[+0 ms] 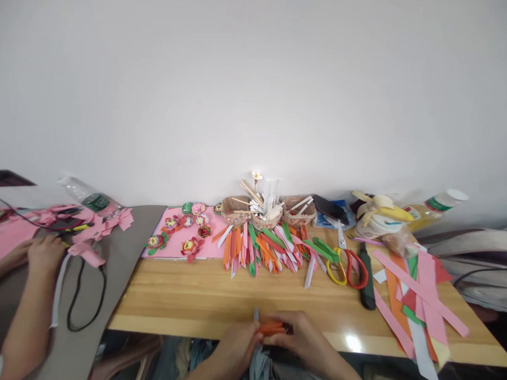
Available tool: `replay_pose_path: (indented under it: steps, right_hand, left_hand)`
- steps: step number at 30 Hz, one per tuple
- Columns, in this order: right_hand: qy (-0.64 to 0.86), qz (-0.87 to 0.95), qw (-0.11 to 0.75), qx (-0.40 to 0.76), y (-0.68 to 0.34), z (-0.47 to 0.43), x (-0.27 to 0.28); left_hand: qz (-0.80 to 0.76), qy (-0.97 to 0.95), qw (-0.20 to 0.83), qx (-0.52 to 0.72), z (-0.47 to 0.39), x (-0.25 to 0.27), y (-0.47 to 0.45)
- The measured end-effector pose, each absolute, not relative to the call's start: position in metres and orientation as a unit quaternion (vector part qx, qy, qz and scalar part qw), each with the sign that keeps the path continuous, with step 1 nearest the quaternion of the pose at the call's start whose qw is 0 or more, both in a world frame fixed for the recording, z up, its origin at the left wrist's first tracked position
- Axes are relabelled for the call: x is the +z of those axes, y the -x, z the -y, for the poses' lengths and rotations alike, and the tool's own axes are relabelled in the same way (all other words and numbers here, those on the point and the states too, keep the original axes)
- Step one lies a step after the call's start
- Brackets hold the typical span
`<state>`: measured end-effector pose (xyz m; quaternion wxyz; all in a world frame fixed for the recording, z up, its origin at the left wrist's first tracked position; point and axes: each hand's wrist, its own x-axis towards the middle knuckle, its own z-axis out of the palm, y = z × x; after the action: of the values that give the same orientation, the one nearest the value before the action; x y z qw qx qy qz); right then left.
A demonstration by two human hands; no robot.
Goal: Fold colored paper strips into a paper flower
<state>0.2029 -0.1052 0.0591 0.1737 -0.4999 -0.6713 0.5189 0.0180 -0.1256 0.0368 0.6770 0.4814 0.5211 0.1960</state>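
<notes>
At the front edge of the wooden table, my two hands are close together. Folded orange paper (pixel 272 328) lies between them. My left hand (pixel 238 344) is closed, its fingertips pinching the paper's left end. A thin greyish tip (pixel 256 313) sticks up beside its thumb, too small to name. My right hand (pixel 300 337) curls round the right end of the same paper, its fingers closed. Beyond them a heap of folded paper strips (pixel 262 248) in orange, green, pink and white spreads in front of small woven baskets (pixel 236 214).
Paper flowers (pixel 191 246) rest on a pink sheet at the left. Yellow scissors (pixel 337 270), red scissors (pixel 361 277), a dark green-handled tool (pixel 367 291) and loose paper strips (pixel 432 301) lie right. A co-worker's hands (pixel 45 252) are at the grey table (pixel 127 230), near a pink glue gun (pixel 88 253).
</notes>
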Motion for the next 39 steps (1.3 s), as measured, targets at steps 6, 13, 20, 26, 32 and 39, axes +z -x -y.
replay_pose_path:
  steps: [6, 13, 20, 26, 32, 39]
  right_hand:
    - [0.578, 0.708, 0.175, 0.366, -0.214, 0.056, 0.015]
    - [0.568, 0.762, 0.135, 0.28, -0.216, 0.043, -0.023]
    - [0.568, 0.774, 0.14, 0.241, -0.231, 0.033, -0.028]
    - [0.518, 0.815, 0.149, 0.213, -0.237, 0.031, -0.016]
    - [0.497, 0.839, 0.129, 0.18, -0.226, 0.04, -0.022]
    - [0.51, 0.84, 0.122, 0.14, -0.23, 0.036, -0.037]
  left_hand:
    - [-0.581, -0.411, 0.658, 0.247, 0.119, 0.02, -0.003]
    - [-0.548, -0.293, 0.728, 0.29, 0.113, 0.026, -0.006]
    - [-0.486, -0.179, 0.792, 0.323, 0.102, 0.038, -0.009]
    - [-0.45, -0.113, 0.809, 0.362, 0.091, 0.042, -0.002]
    - [-0.423, -0.072, 0.82, 0.377, 0.088, 0.042, 0.007]
    - [-0.402, -0.035, 0.832, 0.381, 0.088, 0.042, 0.013]
